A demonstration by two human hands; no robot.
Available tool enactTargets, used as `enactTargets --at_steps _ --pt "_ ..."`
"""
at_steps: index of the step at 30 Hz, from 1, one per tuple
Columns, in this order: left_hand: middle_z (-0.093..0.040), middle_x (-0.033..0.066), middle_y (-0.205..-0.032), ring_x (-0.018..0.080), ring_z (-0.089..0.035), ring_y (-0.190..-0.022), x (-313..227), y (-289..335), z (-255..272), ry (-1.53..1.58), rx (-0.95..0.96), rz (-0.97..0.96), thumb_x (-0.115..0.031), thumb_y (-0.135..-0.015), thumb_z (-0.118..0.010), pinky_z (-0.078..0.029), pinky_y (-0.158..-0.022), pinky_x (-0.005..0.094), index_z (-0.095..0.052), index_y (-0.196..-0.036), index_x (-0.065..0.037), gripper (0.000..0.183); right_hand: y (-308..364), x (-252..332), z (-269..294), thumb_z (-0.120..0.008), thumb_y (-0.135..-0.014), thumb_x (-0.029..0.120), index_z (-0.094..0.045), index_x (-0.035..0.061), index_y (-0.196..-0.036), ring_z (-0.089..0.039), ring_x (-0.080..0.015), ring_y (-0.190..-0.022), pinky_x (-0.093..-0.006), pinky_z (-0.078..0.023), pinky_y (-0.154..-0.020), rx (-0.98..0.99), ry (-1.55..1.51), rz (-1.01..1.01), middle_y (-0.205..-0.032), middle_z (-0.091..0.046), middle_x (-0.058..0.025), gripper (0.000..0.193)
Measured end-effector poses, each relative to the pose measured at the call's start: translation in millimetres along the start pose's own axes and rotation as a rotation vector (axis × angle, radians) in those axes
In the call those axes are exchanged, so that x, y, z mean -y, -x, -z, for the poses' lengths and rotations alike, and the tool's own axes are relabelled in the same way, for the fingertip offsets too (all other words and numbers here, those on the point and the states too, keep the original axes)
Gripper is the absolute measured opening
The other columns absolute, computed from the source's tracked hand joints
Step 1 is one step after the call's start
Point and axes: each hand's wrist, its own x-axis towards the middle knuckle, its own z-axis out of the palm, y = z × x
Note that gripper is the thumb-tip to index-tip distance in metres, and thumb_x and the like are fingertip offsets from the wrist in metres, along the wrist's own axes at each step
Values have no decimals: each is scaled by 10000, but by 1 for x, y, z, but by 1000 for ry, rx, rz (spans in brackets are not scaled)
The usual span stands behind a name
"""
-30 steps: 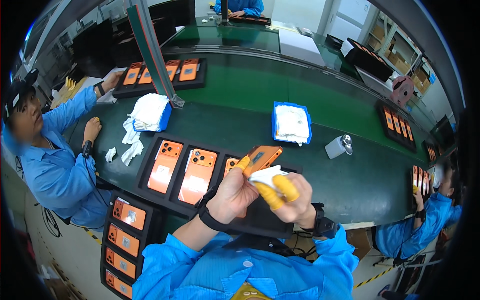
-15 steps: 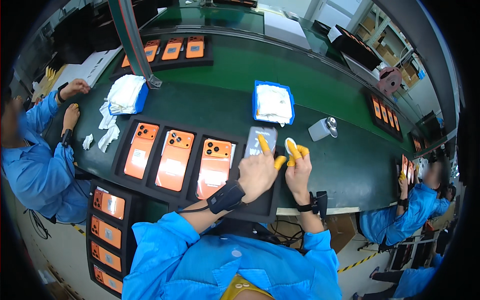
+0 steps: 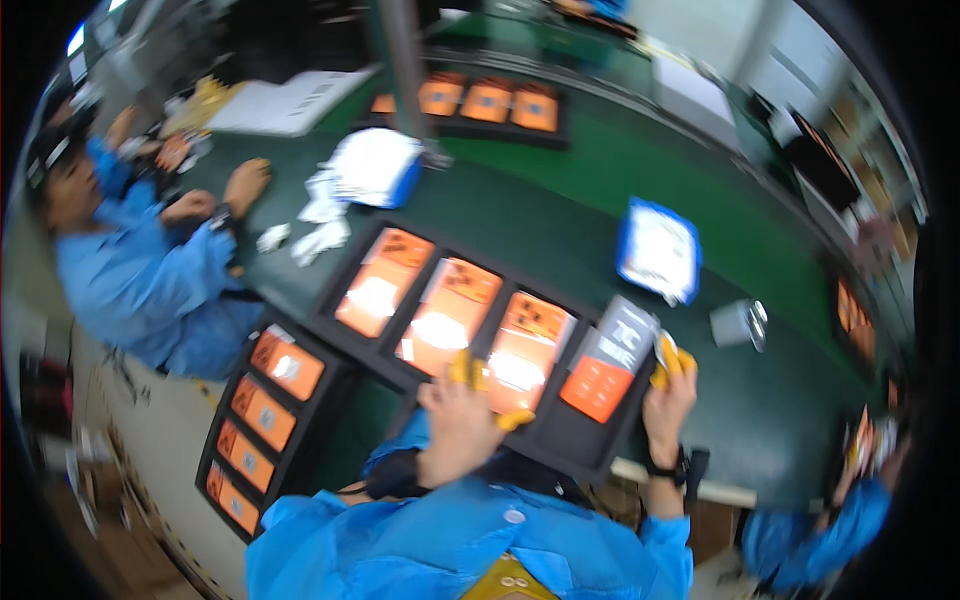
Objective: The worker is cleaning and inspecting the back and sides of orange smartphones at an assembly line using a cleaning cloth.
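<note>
Blurred by motion, my left hand (image 3: pixel 462 425) has yellow finger covers and lies over the front edge of the black tray (image 3: pixel 560 440). Its fingers are apart, near the lower ends of two orange phones, the middle one (image 3: pixel 450 315) and its right neighbour (image 3: pixel 528 350); whether they touch is unclear. My right hand (image 3: pixel 672 395), also with yellow covers, pinches a small white pad (image 3: pixel 664 347). It is beside the tray's rightmost compartment, where a phone (image 3: pixel 612 358) shows a grey upper part and an orange lower part. Another orange phone (image 3: pixel 383 283) lies in the leftmost compartment.
A second black tray (image 3: pixel 325 385) with several orange phones stands to the left. Blue bins of white cloths (image 3: pixel 660 250) (image 3: pixel 375 168) sit beyond, with a metal-topped bottle (image 3: pixel 740 325) at right. Coworkers in blue sit at left (image 3: pixel 160 270) and right (image 3: pixel 815 530).
My left hand has moved left, off the rightmost phone, uncovering its face. My right hand keeps the white pad beside the tray. The whole view has shifted, so the bench appears farther right.
</note>
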Motion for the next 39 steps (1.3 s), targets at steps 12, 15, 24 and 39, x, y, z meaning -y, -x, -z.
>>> enactTargets --at_steps 12,15,24,39 --pt "-529 160 -1099 197 -404 -1119 -16 9 -3 518 104 -234 -267 -854 -594 -246 -815 389 -576 -1137 8 395 -59 -34 118 -545 -913 110 -618 43 -1101 -580 -307 -772 -379 -485 -693 -441 634 271 -885 -579 -154 213" --pt "-543 190 -1105 192 -452 -1013 -14 8 -6 576 59 -173 -257 -899 -546 -243 -827 379 -558 -1162 21 384 -59 -70 113 -538 -923 149 -644 45 -996 -580 -295 -740 -382 -472 -666 -260 718 42 -831 -577 -162 166" --pt "-591 129 -841 231 -428 -769 -5 -2 -18 603 13 -94 -120 -834 -594 -236 -783 370 -558 -1216 -18 397 -62 -78 111 -551 -918 161 -648 65 -1011 -558 -311 -733 -381 -453 -680 -215 607 181 -827 -564 -165 165" --pt "-586 85 -796 180 -514 -862 -1 -22 -28 531 -283 -194 -132 -801 -622 -277 -822 380 -650 -801 -20 115 -55 -62 95 -613 -892 311 -586 -71 -877 -550 -230 -729 -340 -461 -698 -276 413 30 -805 -581 -170 383"
